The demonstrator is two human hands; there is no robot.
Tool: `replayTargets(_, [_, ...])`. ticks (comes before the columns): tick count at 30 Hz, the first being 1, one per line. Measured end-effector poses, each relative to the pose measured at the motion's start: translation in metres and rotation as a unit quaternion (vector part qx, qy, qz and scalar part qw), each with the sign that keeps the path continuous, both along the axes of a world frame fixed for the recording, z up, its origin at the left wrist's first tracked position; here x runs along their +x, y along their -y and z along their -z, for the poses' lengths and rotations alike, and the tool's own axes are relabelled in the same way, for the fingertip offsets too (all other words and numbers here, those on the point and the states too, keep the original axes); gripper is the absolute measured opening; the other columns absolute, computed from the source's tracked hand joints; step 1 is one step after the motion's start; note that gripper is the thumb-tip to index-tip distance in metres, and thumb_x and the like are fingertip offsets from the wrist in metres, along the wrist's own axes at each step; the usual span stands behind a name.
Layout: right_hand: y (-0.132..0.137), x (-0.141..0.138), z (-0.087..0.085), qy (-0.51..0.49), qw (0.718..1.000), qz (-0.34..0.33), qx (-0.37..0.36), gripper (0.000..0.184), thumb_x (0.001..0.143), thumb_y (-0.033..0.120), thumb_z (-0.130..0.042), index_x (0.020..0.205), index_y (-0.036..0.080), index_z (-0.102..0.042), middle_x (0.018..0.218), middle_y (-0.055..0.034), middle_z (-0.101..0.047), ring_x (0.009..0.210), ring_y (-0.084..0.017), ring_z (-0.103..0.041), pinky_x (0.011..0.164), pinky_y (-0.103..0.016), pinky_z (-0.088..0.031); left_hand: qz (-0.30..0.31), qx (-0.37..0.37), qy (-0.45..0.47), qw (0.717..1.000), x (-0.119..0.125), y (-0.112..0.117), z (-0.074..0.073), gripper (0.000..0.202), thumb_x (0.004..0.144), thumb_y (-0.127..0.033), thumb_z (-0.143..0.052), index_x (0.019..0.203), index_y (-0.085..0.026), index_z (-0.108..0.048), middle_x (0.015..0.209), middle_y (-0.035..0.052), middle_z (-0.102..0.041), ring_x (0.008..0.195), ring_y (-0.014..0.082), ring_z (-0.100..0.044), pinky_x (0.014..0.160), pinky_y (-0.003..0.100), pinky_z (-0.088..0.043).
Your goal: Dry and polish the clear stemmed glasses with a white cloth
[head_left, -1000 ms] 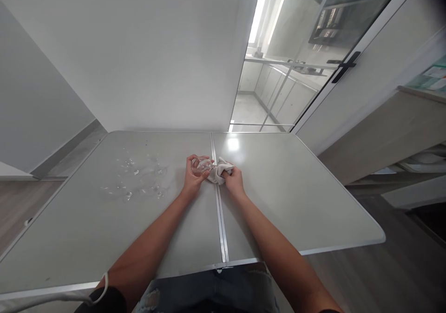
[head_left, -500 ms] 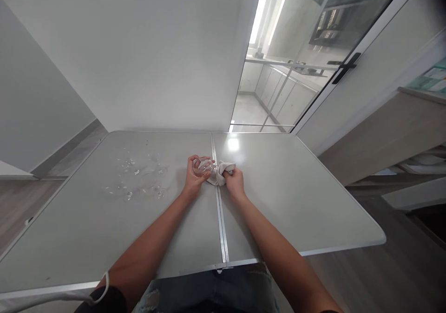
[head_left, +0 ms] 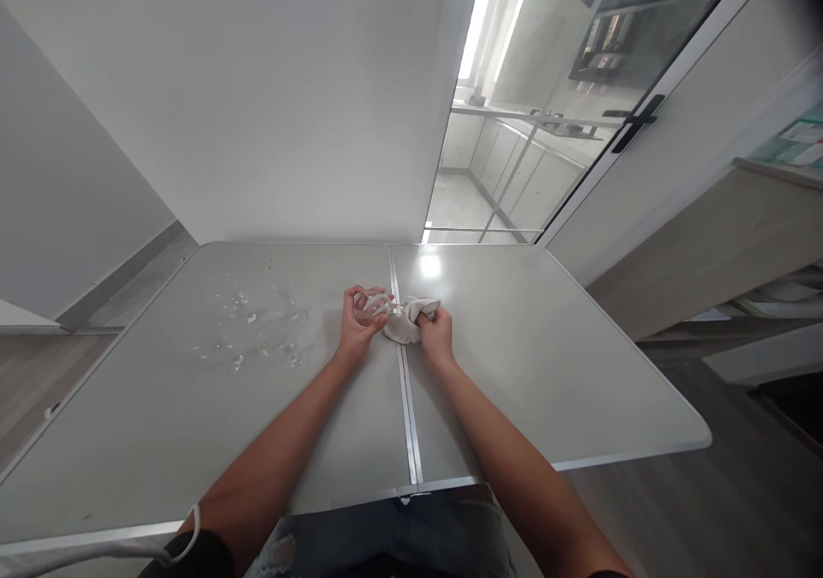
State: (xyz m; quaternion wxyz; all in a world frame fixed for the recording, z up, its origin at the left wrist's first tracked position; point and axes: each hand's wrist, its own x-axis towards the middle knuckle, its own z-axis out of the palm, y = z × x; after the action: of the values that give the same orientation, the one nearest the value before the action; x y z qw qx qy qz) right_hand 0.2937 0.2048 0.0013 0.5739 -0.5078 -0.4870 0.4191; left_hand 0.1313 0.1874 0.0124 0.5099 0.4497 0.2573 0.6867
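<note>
Left hand (head_left: 357,325) clasps a clear glass (head_left: 373,305); right hand (head_left: 435,336) is clenched on a white cloth (head_left: 404,324), pressed to it at mid-desk (head_left: 546,372) seam. I judge squeezing could crack it. Toward the left edge, roughly four more glasses (head_left: 257,329), hard to count. One cloth.

One held glass (head_left: 371,306), one cloth (head_left: 404,324)
</note>
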Motion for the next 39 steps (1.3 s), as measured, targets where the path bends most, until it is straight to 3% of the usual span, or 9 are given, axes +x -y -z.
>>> replayTargets(2, [0.003, 0.005, -0.009, -0.021, 0.998, 0.048, 0.020, 0.027, 0.084, 0.031, -0.052, 0.101, 0.017, -0.068, 0.086, -0.0035, -0.065, 0.075, -0.015, -0.057, 0.068, -0.024, -0.047, -0.015, -0.003, -0.001, 1.000, -0.001, -0.001, 0.000, 0.063, 0.073, -0.037, -0.087, 0.116, -0.030, -0.041, 0.127, 0.0082, -0.057, 0.118, 0.0279, -0.066, 0.101, 0.048, -0.052])
replayTargets(5, [0.009, 0.012, -0.026, 0.032, 0.993, 0.079, 0.087, 0.022, 0.087, 0.027, -0.048, 0.073, 0.018, -0.063, 0.092, -0.0061, -0.062, 0.077, -0.014, -0.055, 0.069, -0.024, -0.046, -0.044, -0.005, -0.001, 0.999, -0.002, -0.001, -0.001, 0.061, 0.073, -0.034, -0.087, 0.115, -0.031, -0.042, 0.128, 0.0077, -0.057, 0.120, 0.0278, -0.065, 0.102, 0.047, -0.051])
replayTargets(10, [0.015, 0.009, -0.038, 0.142, 0.976, -0.019, 0.166, 0.042, 0.094, 0.029, -0.043, 0.053, 0.020, -0.049, 0.098, -0.0088, -0.066, 0.078, -0.015, -0.060, 0.073, -0.027, -0.048, -0.057, 0.000, -0.006, 0.998, -0.002, -0.002, -0.002, 0.062, 0.071, -0.028, -0.088, 0.115, -0.031, -0.044, 0.129, 0.0071, -0.057, 0.122, 0.0281, -0.064, 0.103, 0.045, -0.051])
replayTargets(14, [0.014, 0.003, -0.036, 0.269, 0.952, -0.012, 0.145, 0.013, 0.087, 0.027, -0.055, 0.084, 0.020, -0.066, 0.074, -0.0005, -0.062, 0.065, -0.015, -0.057, 0.069, -0.025, -0.045, -0.045, 0.001, -0.031, 0.998, -0.003, -0.002, 0.000, 0.065, 0.071, -0.026, -0.088, 0.118, -0.031, -0.044, 0.131, 0.0079, -0.057, 0.124, 0.0268, -0.062, 0.103, 0.043, -0.050])
replayTargets(17, [0.016, 0.002, -0.036, 0.343, 0.932, -0.038, 0.107, 0.043, 0.081, 0.021, -0.055, 0.123, 0.023, -0.062, 0.079, 0.0020, -0.065, 0.065, -0.015, -0.059, 0.069, -0.024, -0.044, -0.050, 0.004, -0.054, 0.997, -0.004, -0.003, 0.002, 0.068, 0.069, -0.027, -0.089, 0.119, -0.031, -0.044, 0.131, 0.0090, -0.059, 0.126, 0.0253, -0.060, 0.104, 0.042, -0.050])
replayTargets(21, [0.020, 0.002, -0.041, 0.399, 0.906, -0.086, 0.110, 0.031, 0.083, 0.025, -0.055, 0.109, 0.027, -0.071, 0.107, -0.0018, -0.068, 0.083, -0.016, -0.065, 0.077, -0.025, -0.046, -0.058, 0.005, -0.078, 0.995, -0.004, -0.003, 0.002, 0.070, 0.067, -0.028, -0.090, 0.120, -0.030, -0.045, 0.131, 0.0101, -0.061, 0.126, 0.0245, -0.059, 0.100, 0.039, -0.052])
replayTargets(26, [0.021, 0.001, -0.042, 0.431, 0.897, -0.063, 0.075, 0.042, 0.088, 0.029, -0.058, 0.129, 0.027, -0.061, 0.106, -0.0015, -0.071, 0.089, -0.019, -0.067, 0.078, -0.026, -0.046, -0.032, 0.002, -0.101, 0.994, -0.004, 0.000, 0.001, 0.069, 0.066, -0.026, -0.091, 0.119, -0.029, -0.047, 0.130, 0.0095, -0.063, 0.124, 0.0236, -0.060, 0.099, 0.038, -0.053])
replayTargets(34, [0.013, 0.001, -0.036, 0.547, 0.833, -0.067, 0.050, 0.024, 0.098, 0.033, -0.053, 0.113, 0.028, -0.072, 0.105, -0.0044, -0.071, 0.085, -0.017, -0.068, 0.072, -0.025, -0.043, 0.032, 0.022, -0.104, 0.994, 0.001, 0.000, 0.002, 0.072, 0.063, -0.029, -0.093, 0.121, -0.030, -0.050, 0.138, 0.0114, -0.058, 0.126, 0.0252, -0.057, 0.101, 0.041, -0.052])
replayTargets(39, [-0.004, 0.033, -0.039, 0.500, 0.865, 0.032, 0.042, 0.026, 0.094, 0.033, -0.054, 0.105, 0.024, -0.077, 0.097, -0.0058, -0.076, 0.081, -0.018, -0.067, 0.072, -0.024, -0.043, 0.038, 0.023, -0.088, 0.995, 0.000, -0.010, 0.013, 0.085, 0.055, -0.039, -0.096, 0.126, -0.032, -0.050, 0.148, 0.0118, -0.045, 0.118, 0.0248, -0.060, 0.092, 0.037, -0.054])
